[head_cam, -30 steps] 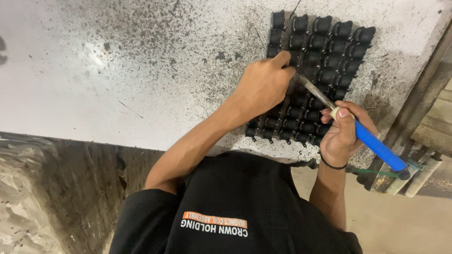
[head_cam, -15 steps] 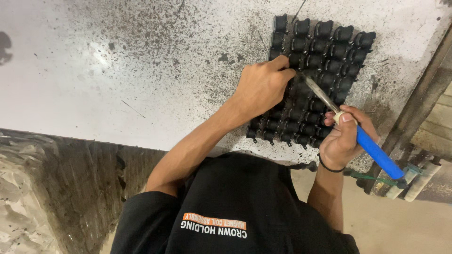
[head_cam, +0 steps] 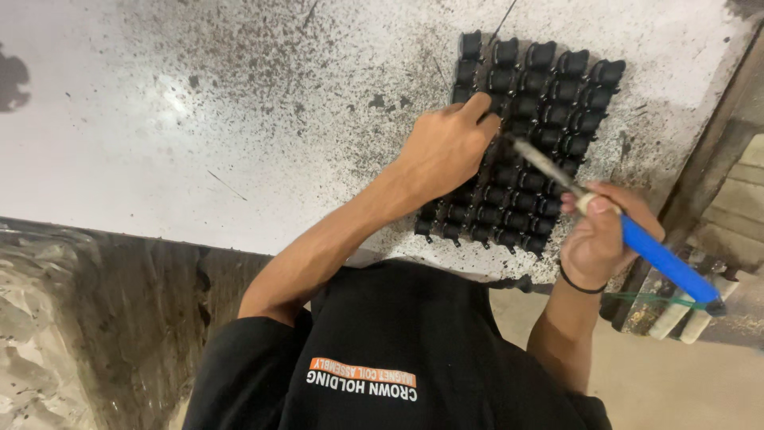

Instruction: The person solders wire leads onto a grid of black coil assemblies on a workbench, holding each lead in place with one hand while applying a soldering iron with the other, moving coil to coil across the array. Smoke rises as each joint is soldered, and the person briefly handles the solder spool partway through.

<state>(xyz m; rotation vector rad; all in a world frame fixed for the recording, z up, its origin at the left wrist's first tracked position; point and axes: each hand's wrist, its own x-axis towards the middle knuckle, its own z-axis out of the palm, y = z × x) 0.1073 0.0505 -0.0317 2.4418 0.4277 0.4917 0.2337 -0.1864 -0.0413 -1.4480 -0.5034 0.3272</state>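
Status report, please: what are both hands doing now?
Left hand pressing on black parts grid. Right hand holds blue-handled tool, tip at grid. Nothing in the way.

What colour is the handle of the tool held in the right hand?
Blue handle, clearest in the head view.

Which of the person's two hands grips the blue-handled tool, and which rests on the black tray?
The right hand grips the blue-handled tool; the left hand lies empty on the black tray.
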